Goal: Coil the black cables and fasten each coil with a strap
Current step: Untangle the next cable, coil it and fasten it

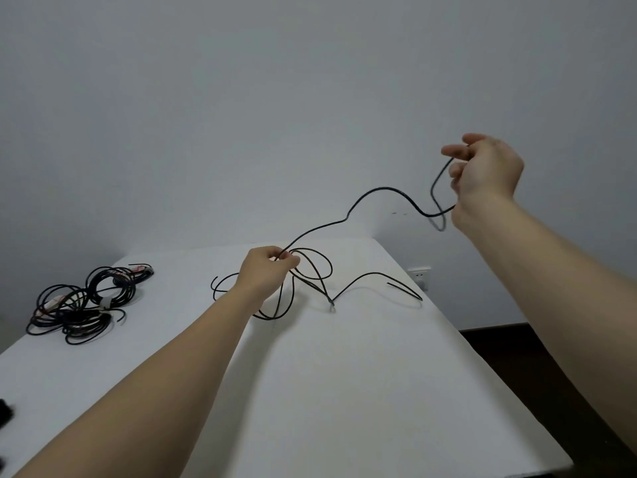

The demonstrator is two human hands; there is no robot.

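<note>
Coiling looks to be the step in hand: one black cable (375, 190) runs through the air between the two hands, partly gathered and not yet strapped. The left hand (265, 270), low over the far part of the white bench (344, 391), has its grip closed, thumb and fingertips pinching together several loose loops (312, 267) that droop from the pinch down to the bench. From there the cable climbs in a wavy line to the right hand (486, 174), raised well above the bench against the wall. Its grip is closed on the cable too, fingers curled with one sticking out, and a short bight hangs beneath the palm. A further slack length, the same cable as far as I can tell, lies on the bench to the right of the loops, its free end (390, 284) near the bench's right edge. Well apart, at the left of the bench, sits a heap of finished coils (82, 301), at least one with a pale strap (105, 302) round it. By my judgement the next move calls for the right hand to bring its length down to the left pinch and lay it in as one more loop of like size. The left fingers should open only enough to take it in without spilling the rest.
</note>
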